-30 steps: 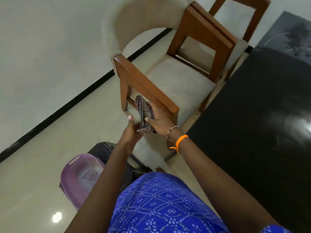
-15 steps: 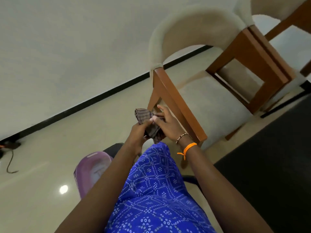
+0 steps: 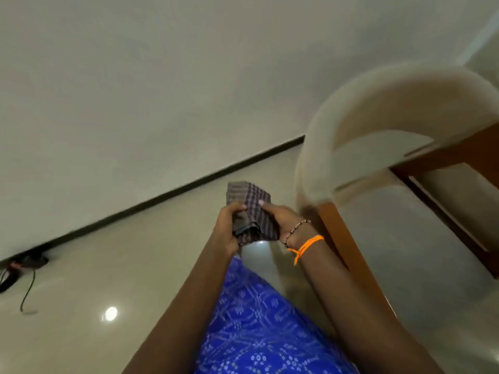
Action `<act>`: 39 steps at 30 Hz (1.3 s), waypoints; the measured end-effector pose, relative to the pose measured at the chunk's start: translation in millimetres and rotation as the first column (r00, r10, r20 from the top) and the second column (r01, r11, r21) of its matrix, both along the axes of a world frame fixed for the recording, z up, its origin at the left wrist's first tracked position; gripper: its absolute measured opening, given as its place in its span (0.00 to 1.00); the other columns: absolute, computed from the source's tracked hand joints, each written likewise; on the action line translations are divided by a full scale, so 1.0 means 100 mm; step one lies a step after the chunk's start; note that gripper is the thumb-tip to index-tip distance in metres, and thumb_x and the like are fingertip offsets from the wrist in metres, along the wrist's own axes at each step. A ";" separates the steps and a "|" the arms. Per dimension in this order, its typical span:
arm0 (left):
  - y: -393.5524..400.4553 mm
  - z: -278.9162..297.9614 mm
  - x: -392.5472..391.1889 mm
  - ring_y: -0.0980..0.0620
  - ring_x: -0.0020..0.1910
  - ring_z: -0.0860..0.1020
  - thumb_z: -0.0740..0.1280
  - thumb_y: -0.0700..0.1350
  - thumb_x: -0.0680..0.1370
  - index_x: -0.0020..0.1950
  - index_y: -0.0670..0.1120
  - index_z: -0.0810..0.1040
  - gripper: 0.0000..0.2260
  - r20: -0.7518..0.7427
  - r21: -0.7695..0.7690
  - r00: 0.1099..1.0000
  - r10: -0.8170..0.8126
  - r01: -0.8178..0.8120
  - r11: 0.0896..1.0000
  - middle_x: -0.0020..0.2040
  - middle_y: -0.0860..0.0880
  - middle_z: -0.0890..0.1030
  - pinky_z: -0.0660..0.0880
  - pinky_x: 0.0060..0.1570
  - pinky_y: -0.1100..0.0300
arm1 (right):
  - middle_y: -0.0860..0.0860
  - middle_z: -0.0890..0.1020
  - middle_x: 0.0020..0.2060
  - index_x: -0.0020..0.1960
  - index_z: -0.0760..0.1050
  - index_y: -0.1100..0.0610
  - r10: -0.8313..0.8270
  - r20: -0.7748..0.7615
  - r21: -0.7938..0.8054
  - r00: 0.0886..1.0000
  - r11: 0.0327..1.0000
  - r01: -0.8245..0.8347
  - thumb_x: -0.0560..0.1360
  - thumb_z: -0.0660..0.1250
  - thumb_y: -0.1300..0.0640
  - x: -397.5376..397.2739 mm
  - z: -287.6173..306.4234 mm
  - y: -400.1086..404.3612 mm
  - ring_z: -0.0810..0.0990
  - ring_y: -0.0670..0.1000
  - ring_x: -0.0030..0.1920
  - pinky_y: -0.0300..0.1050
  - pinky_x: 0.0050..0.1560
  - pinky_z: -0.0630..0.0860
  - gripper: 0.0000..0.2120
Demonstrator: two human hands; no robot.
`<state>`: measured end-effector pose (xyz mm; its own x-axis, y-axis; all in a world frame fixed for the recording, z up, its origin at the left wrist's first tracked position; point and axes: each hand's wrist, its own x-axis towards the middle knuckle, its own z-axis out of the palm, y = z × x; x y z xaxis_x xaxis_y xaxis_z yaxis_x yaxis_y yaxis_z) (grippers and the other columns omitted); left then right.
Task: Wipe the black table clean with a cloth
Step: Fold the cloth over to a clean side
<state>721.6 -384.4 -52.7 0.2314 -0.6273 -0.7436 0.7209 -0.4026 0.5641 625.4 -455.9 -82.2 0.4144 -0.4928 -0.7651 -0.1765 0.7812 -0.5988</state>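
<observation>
A folded checked cloth [image 3: 251,203], grey and purple, is held up in front of me above the floor. My left hand [image 3: 228,225] grips its left side with curled fingers. My right hand [image 3: 280,220], with a bead bracelet and an orange band at the wrist, holds its right side, thumb on top. The black table is out of view.
A cream upholstered chair with a curved back [image 3: 378,109] and brown wooden frame [image 3: 348,255] stands close on the right. The glossy beige floor [image 3: 108,265] spreads to the left, with a dark cable and plug [image 3: 24,268] by the wall's black skirting [image 3: 167,195].
The cloth came off the chair's armrest and both hands now hold it up. My view swung left, so the black table and purple bin left the frame.
</observation>
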 end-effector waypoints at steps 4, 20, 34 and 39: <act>-0.96 0.00 0.92 0.45 0.35 0.80 0.59 0.40 0.73 0.43 0.41 0.80 0.09 0.028 0.028 0.999 -0.045 0.044 0.999 0.39 0.43 0.82 0.78 0.40 0.54 | 0.64 0.79 0.55 0.58 0.75 0.69 -0.019 -0.062 -0.117 0.998 0.993 0.012 0.75 0.66 0.59 0.88 0.04 -1.01 0.79 0.58 0.48 0.52 0.55 0.76 0.16; -4.04 0.34 1.66 0.52 0.46 0.83 0.62 0.49 0.78 0.60 0.46 0.77 0.13 0.211 -0.035 0.818 -0.535 0.553 0.832 0.49 0.48 0.84 0.80 0.43 0.57 | 0.64 0.77 0.56 0.57 0.72 0.68 -0.348 -0.167 -0.377 0.923 0.887 0.266 0.75 0.66 0.57 1.36 0.33 -3.96 0.78 0.60 0.53 0.46 0.48 0.73 0.16; -7.10 0.53 0.08 0.49 0.39 0.76 0.55 0.35 0.73 0.45 0.45 0.76 0.11 0.357 0.120 0.402 -0.843 0.875 0.468 0.41 0.45 0.78 0.72 0.36 0.59 | 0.56 0.73 0.48 0.51 0.69 0.60 -0.702 -0.149 -0.413 0.697 0.684 0.601 0.78 0.63 0.58 -0.36 0.49 -6.17 0.71 0.51 0.49 0.41 0.37 0.66 0.06; -7.74 0.46 -0.81 0.48 0.38 0.74 0.53 0.32 0.70 0.43 0.43 0.75 0.13 0.237 0.131 0.374 -0.897 0.902 0.411 0.40 0.45 0.77 0.72 0.35 0.58 | 0.56 0.72 0.51 0.54 0.64 0.59 -0.752 -0.165 -0.448 0.639 0.634 0.630 0.75 0.67 0.58 -1.18 0.46 -6.70 0.72 0.53 0.51 0.48 0.51 0.73 0.13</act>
